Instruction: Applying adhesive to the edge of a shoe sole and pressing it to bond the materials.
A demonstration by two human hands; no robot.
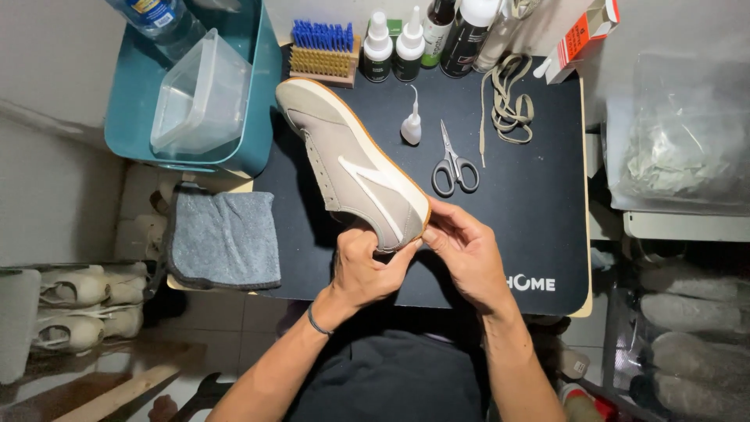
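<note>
While both hands pinch its heel, left hand point(366, 270) and right hand point(466, 254), the sneaker point(348, 160) angles away.

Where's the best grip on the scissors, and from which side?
Take the scissors at the grey finger loops, coming from the near side, probably with the right hand. They lie flat on the black mat, blades shut and pointing away, loops nearest the person. The glue bottle stands left, the laces right, so the near approach looks clear.

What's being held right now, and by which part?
Both hands, left hand and right hand, hold the grey sneaker by its heel end, toe pointing away.
</note>
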